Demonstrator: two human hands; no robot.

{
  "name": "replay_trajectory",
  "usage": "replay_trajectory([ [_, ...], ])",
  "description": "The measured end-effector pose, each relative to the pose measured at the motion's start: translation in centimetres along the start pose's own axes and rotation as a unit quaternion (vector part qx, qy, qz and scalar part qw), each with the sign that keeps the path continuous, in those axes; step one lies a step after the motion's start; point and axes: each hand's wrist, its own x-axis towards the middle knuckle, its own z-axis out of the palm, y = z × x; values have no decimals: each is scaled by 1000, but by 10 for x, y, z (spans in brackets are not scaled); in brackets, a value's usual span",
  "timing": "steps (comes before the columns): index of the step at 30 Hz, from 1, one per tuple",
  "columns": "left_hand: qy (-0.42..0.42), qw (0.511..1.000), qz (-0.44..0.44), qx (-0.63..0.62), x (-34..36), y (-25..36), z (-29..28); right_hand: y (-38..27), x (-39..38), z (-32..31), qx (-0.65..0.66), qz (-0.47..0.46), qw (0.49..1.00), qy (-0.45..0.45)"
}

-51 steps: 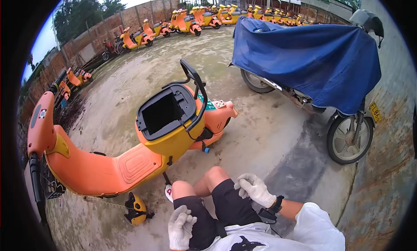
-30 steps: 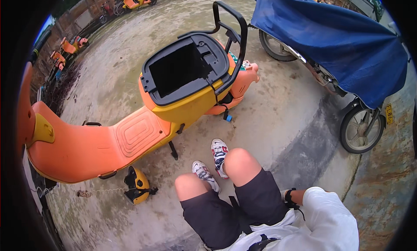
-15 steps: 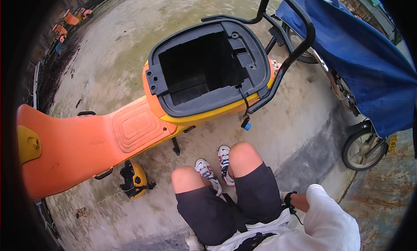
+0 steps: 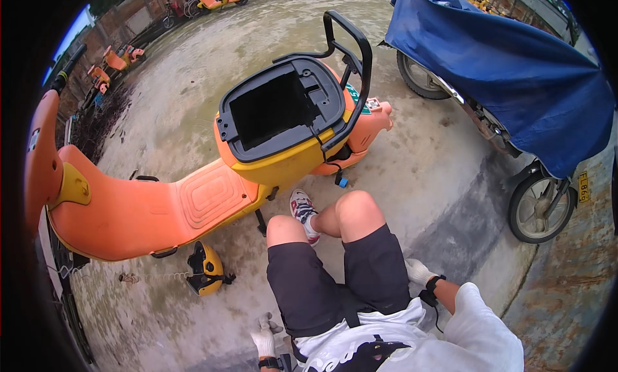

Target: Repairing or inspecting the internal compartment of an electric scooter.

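My left hand (image 4: 264, 336) wears a white knit glove and hangs beside my left thigh, fingers loosely apart, holding nothing. My right hand (image 4: 420, 273), gloved alike, is close by the right leg of my dark shorts. Its fingers look loose and nothing shows in them. In front of me stands an orange and yellow electric scooter (image 4: 151, 201). Its seat is off, so the black-rimmed storage compartment (image 4: 273, 111) is uncovered, its inside dark. A cable with a blue-tipped connector (image 4: 342, 181) dangles from the rim. Both hands are apart from the scooter.
A yellow helmet (image 4: 207, 269) lies on the concrete by the scooter, near a coiled cord. At right, a motorcycle under a blue cover (image 4: 496, 69) shows its front wheel (image 4: 542, 208). More orange scooters (image 4: 116, 59) stand at the far left and along the back.
My view has tilted up and back, so the scooter's handlebar and rear now show. My left hand has come out further beside my thigh, and my right hand shows more fully. My feet have shifted.
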Motion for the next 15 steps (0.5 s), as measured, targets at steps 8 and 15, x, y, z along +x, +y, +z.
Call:
replay_trajectory([
  [8, -88, 960, 262, -41, 9, 162, 43, -13, -67, -45, 153, 67, 969, 183],
  [15, -201, 930, 303, -50, -54, 293, 126, -22, -71, -86, 202, -51, 955, 209],
])
